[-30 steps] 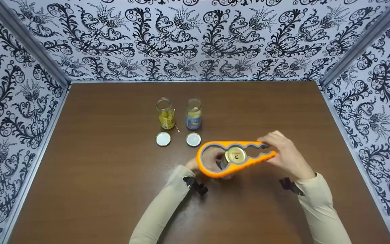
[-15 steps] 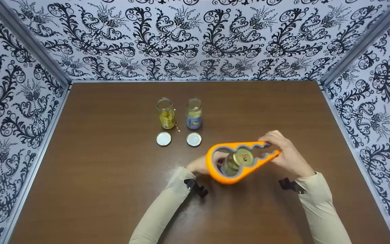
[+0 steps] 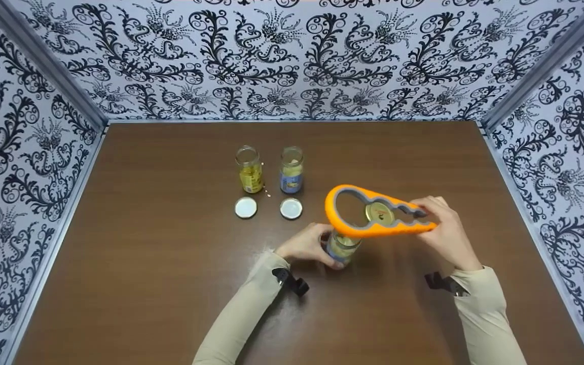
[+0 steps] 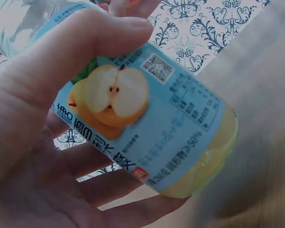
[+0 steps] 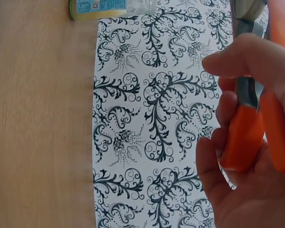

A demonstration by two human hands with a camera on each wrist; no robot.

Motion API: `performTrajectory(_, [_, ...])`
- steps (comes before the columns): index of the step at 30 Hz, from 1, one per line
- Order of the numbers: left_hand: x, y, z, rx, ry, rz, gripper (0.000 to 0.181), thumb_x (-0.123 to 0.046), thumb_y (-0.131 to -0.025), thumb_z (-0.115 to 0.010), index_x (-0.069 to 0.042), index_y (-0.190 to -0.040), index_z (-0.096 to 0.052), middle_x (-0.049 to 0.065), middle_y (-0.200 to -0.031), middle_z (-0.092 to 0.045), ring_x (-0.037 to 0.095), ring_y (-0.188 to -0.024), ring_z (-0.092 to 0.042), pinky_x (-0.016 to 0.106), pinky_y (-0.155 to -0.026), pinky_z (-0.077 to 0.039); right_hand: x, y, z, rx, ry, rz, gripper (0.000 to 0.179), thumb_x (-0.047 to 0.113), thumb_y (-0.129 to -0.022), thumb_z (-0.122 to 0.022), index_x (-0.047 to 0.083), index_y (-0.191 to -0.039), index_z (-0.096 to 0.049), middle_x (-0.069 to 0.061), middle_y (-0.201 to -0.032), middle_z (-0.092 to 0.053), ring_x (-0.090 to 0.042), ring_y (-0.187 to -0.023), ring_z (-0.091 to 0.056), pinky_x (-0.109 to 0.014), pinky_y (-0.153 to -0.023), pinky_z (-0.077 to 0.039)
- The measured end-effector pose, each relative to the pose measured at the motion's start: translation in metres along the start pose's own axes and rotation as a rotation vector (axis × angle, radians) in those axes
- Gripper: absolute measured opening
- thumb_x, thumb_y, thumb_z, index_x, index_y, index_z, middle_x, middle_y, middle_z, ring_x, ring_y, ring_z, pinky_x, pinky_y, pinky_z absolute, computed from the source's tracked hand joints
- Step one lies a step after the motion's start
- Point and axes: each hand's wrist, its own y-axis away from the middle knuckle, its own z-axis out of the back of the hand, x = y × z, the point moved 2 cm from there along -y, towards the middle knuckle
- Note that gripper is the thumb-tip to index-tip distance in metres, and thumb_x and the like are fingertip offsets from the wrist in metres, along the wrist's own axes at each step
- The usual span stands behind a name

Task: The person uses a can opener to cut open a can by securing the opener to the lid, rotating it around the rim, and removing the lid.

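In the head view my left hand (image 3: 307, 247) holds an uncapped glass jar (image 3: 343, 248) over the middle of the table. The left wrist view shows its blue label with pears (image 4: 118, 95), the thumb across it and fingers behind. My right hand (image 3: 446, 228) grips the handles of an orange jar opener (image 3: 373, 231) with a grey inner edge. A gold lid (image 3: 379, 213) sits between the opener's arms, apart from the jar and up to its right. The right wrist view shows the fingers around the orange handles (image 5: 244, 137).
Two open jars stand further back, one with a yellow label (image 3: 251, 178) and one with a blue label (image 3: 291, 181). White-faced lids (image 3: 246, 208) lie in front of them, and a few crumbs (image 3: 267, 193) lie between. Patterned walls (image 3: 282, 61) edge the brown table (image 3: 160, 253).
The opener has moved right and away from me, with the lid lifted off the jar inside it. The jar's open mouth now shows below the opener. The left hand holds on to the jar.
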Motion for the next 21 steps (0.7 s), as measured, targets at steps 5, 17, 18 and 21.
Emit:
performTrajectory(5, [0.001,-0.003,0.001,-0.084,-0.052,-0.007,0.059,-0.010,-0.066,-0.088,-0.006,-0.119,-0.063,-0.002,-0.105,-0.069,0.006,-0.095,-0.062,0.023,-0.087,-0.048,-0.014,0.006,0.003,-0.056,0.041,-0.063,0.041,-0.017,-0.062,-0.078,0.001,-0.098,-0.069,-0.005,-0.087,-0.064,-0.010,-0.085,-0.046,-0.021,-0.073,-0.036])
performTrajectory(17, [0.012,-0.011,0.010,-0.272,-0.078,-0.037,0.059,-0.010,-0.065,-0.089,-0.008,-0.118,-0.065,0.001,-0.103,-0.069,0.012,-0.099,-0.062,0.025,-0.090,-0.046,-0.027,0.017,0.006,-0.136,0.167,-0.184,0.039,-0.012,-0.062,-0.077,-0.002,-0.098,-0.067,-0.012,-0.085,-0.063,-0.018,-0.081,-0.044,-0.029,-0.070,-0.033])
performTrajectory(18, [0.013,-0.012,0.011,-0.276,-0.073,-0.037,0.059,-0.010,-0.065,-0.089,-0.008,-0.118,-0.065,0.001,-0.104,-0.069,0.013,-0.100,-0.062,0.025,-0.090,-0.047,-0.027,0.018,0.007,-0.136,0.173,-0.191,0.039,-0.011,-0.062,-0.078,-0.002,-0.098,-0.067,-0.012,-0.085,-0.063,-0.018,-0.081,-0.043,-0.030,-0.070,-0.033])
performTrajectory(21, [0.016,-0.015,0.014,-0.275,-0.054,-0.030,0.060,-0.010,-0.065,-0.090,-0.009,-0.119,-0.065,0.002,-0.106,-0.069,0.015,-0.101,-0.062,0.027,-0.090,-0.047,-0.028,0.021,0.010,-0.145,0.186,-0.212,0.039,-0.011,-0.062,-0.079,-0.002,-0.098,-0.067,-0.013,-0.084,-0.062,-0.018,-0.081,-0.043,-0.031,-0.069,-0.033])
